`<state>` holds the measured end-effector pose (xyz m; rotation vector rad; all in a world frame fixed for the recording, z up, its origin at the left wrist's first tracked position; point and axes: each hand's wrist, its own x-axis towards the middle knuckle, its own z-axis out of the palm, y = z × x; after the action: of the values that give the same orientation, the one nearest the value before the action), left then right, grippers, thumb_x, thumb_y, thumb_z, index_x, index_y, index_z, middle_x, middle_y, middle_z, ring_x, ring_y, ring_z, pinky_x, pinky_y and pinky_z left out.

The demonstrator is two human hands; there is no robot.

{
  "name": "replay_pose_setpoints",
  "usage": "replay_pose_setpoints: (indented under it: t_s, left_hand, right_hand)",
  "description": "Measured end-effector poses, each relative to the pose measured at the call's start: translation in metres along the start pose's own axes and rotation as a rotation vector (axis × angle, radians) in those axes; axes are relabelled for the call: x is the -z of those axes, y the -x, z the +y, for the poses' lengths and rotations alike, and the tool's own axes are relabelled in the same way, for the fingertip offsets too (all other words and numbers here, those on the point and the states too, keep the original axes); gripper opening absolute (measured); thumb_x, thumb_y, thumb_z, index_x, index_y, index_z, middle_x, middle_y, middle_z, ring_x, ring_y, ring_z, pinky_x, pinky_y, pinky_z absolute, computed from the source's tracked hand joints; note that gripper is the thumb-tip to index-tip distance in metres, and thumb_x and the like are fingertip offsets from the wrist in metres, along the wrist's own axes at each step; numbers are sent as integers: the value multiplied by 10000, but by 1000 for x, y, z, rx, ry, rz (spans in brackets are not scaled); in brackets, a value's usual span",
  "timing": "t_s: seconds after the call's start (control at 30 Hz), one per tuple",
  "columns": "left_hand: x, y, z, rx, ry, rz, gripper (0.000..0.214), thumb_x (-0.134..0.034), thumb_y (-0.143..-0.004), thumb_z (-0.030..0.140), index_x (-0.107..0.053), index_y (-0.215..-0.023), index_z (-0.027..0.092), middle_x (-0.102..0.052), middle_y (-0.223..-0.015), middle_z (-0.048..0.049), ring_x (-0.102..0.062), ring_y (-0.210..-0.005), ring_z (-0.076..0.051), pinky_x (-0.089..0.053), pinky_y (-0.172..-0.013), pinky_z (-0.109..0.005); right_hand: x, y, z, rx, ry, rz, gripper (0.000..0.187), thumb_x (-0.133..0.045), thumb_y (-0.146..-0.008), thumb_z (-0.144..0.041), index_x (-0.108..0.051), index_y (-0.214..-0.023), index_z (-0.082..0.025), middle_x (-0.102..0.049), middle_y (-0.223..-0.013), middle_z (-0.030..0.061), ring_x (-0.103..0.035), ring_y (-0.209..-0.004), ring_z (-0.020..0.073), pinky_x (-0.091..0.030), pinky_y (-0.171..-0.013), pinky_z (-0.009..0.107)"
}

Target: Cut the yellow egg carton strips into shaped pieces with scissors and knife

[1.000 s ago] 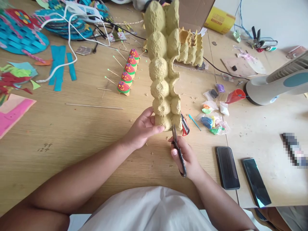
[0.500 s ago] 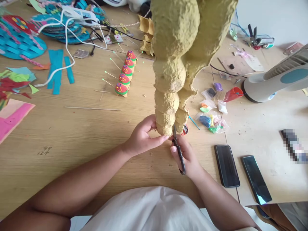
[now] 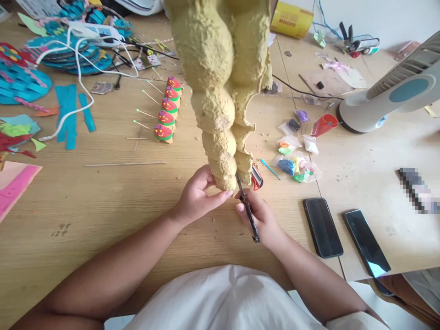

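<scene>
A long strip of yellow-green egg carton (image 3: 220,82) stands tilted up toward the camera, its near end close to the table. My left hand (image 3: 195,198) is closed round that near end. My right hand (image 3: 259,217) grips black-handled scissors (image 3: 246,208), whose blades point up into the carton's lower edge between two cups. A red and black utility knife (image 3: 256,177) lies just right of the carton's end.
Two dark phones (image 3: 322,227) (image 3: 366,242) lie at the right. Small bags of coloured clay (image 3: 296,166), a red cone (image 3: 325,124) and a white fan (image 3: 392,91) stand beyond. A row of painted carton cups with pins (image 3: 167,110), a thin stick (image 3: 124,163) and felt scraps (image 3: 70,110) sit at the left.
The carton strip has tipped up from lying along the table toward the camera, and its far end now fills the top of the view. The scissor blades have reached the carton's near edge.
</scene>
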<state>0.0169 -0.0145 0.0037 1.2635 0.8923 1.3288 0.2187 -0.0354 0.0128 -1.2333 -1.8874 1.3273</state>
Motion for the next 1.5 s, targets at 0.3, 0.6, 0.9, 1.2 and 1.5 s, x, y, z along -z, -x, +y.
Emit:
replay_pose_setpoints:
  t_s: [0.3,0.6,0.9,1.2,1.5]
  left_hand:
    - [-1,-1,-2,39,10,79,342,-812,-765,191,-603,-1034,217,-695,-943,-17,-677,-884,-163,-556,-850,-297]
    - [0,-2,-6,45,-7,83,340,-803,-787,208,-577,-1041,216,-687,-945,-6,-669,-889,-141,-546,-856,-278]
    - [3,-3,-7,49,-49,104,390,-802,-785,209,-574,-1101,216,-693,-977,-15,-678,-935,-150,-548,-890,-292]
    - [3,-6,-11,22,-40,116,393,-805,-778,212,-579,-1099,217,-696,-961,-10,-680,-922,-138,-551,-878,-272]
    - [5,-7,-13,45,-29,118,446,-813,-766,243,-562,-1135,230,-705,-1002,-16,-684,-952,-148,-537,-904,-286]
  right_hand:
    - [-5,-6,-3,-37,-66,22,230,-514,-987,-461,-522,-1023,-234,-518,-762,-27,-480,-691,135,-386,-651,260]
    - [-8,-9,-3,-62,-79,43,264,-564,-959,-486,-525,-991,-227,-565,-777,-18,-527,-715,139,-391,-656,254]
    - [-10,-14,-2,-43,-50,55,292,-569,-950,-508,-519,-891,-227,-523,-735,-33,-489,-678,127,-373,-641,246]
    - [-11,-19,2,-30,-59,73,262,-595,-937,-468,-533,-859,-225,-480,-673,-53,-446,-610,111,-338,-590,235]
    - [-16,-21,8,-11,47,131,316,-595,-918,-527,-535,-853,-223,-483,-670,-50,-438,-602,113,-332,-580,233]
